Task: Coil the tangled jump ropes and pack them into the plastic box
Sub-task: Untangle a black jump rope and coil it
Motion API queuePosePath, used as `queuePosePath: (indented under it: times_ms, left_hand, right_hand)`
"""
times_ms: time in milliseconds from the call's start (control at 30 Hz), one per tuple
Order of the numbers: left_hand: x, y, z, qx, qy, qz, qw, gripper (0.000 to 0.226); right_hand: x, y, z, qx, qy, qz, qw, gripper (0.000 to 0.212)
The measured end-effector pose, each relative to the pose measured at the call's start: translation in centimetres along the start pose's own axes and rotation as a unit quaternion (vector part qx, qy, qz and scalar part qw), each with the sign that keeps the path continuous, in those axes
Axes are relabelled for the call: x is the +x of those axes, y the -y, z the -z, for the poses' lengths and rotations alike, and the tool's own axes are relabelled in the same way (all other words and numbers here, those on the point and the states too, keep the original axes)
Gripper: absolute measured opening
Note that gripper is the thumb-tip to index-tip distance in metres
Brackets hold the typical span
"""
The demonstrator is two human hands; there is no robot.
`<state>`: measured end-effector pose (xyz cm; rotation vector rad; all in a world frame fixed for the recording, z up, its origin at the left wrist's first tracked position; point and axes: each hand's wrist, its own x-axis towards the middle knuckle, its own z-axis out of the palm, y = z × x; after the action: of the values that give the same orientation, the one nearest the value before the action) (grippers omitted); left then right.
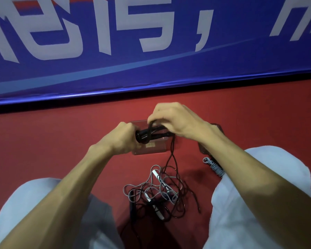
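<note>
My left hand [123,139] grips the ends of the black jump rope handles [147,135], held level above the clear plastic box [151,150]. My right hand [171,117] pinches the black cord [172,155] over the handles, where a few turns lie wrapped. The rest of that cord hangs down to a tangled heap [156,193] of grey and black ropes with white handles on the red floor between my knees. A coiled grey rope [214,166] lies to the right, partly hidden by my right forearm.
A blue banner wall [151,51] with white lettering stands just behind the box. The red floor [52,141] spreads to the left and right. My knees in light trousers [34,203] flank the heap. A dark object [217,126] shows behind my right wrist.
</note>
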<state>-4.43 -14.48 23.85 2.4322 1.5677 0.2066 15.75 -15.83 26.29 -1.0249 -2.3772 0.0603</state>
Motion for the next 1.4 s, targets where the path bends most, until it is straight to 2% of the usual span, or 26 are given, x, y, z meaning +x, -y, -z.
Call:
queuePosePath:
  times_ms: [67, 133, 267, 367, 433, 500, 567, 667, 767, 800, 900, 967, 1100, 1167, 1233, 1333, 1400]
  left_hand:
    - [-0.4, -0.6, 0.2, -0.008, -0.005, -0.020, 1.000, 0.026]
    - [-0.9, -1.3, 0.4, -0.017, -0.004, -0.043, 0.999, 0.040]
    - [-1.4, -2.0, 0.4, -0.025, -0.017, -0.093, 0.995, 0.051]
    - [-1.6, -1.9, 0.6, -0.091, -0.023, -0.137, 0.986, 0.033]
    - [-1.8, -1.7, 1.1, -0.128, -0.018, -0.162, 0.978, 0.019]
    - [-1.8, -1.4, 1.5, -0.162, -0.011, -0.175, 0.971, 0.023]
    - [-1.9, -1.0, 1.8, -0.199, -0.011, -0.159, 0.967, 0.033]
    - [-1.9, -0.8, 2.0, -0.284, -0.012, -0.122, 0.951, 0.021]
    - [-1.8, -0.7, 2.1, -0.356, -0.021, -0.085, 0.931, 0.010]
    - [-1.7, -0.6, 2.0, -0.370, -0.029, -0.071, 0.926, 0.014]
    - [-1.4, -0.5, 1.7, -0.395, -0.037, -0.046, 0.917, 0.051]
    - [-1.3, -0.7, 1.5, -0.400, -0.041, -0.053, 0.914, 0.060]
    - [-1.0, -1.0, 1.4, -0.382, -0.082, -0.056, 0.919, 0.034]
    - [-1.0, -1.2, 1.3, -0.374, -0.105, -0.035, 0.921, 0.022]
    - [-1.1, -1.1, 1.6, -0.380, -0.112, -0.021, 0.918, 0.014]
    - [-1.2, -0.6, 2.1, -0.386, -0.123, -0.011, 0.914, 0.014]
    - [-1.2, -0.3, 2.3, -0.362, -0.149, -0.004, 0.920, 0.018]
  right_hand:
    - [0.2, -0.4, -0.2, 0.030, -0.080, -0.019, 0.996, 0.012]
    - [0.4, -0.5, -0.2, 0.056, -0.134, -0.071, 0.987, 0.012]
    - [0.6, -0.8, -0.2, 0.114, -0.121, -0.188, 0.968, 0.023]
    - [0.9, -0.6, -0.1, 0.171, -0.127, -0.232, 0.949, 0.029]
    - [0.8, -0.7, 0.3, 0.296, -0.095, -0.253, 0.916, 0.031]
    - [0.6, -0.9, 0.5, 0.406, -0.053, -0.286, 0.866, 0.024]
    - [0.5, -1.1, 0.0, 0.449, -0.037, -0.327, 0.831, 0.017]
    - [0.5, -0.8, -1.4, 0.488, -0.057, -0.340, 0.802, 0.017]
    - [0.6, 0.3, -2.4, 0.462, -0.056, -0.332, 0.820, 0.008]
    - [0.6, 0.5, -2.6, 0.445, -0.045, -0.331, 0.831, 0.009]
    - [0.6, 0.8, -2.5, 0.425, 0.009, -0.316, 0.848, 0.013]
    - [0.5, 0.9, -2.4, 0.420, 0.039, -0.299, 0.856, 0.013]
    - [0.3, 0.1, -3.2, 0.367, 0.088, -0.287, 0.880, 0.013]
    - [0.0, -0.2, -4.2, 0.313, 0.156, -0.276, 0.895, 0.011]
    - [-0.5, -0.3, -5.1, 0.271, 0.224, -0.273, 0.895, 0.013]
    - [-1.1, -0.4, -6.5, 0.207, 0.280, -0.261, 0.900, 0.020]
    - [-1.1, -0.4, -6.6, 0.195, 0.290, -0.262, 0.899, 0.018]
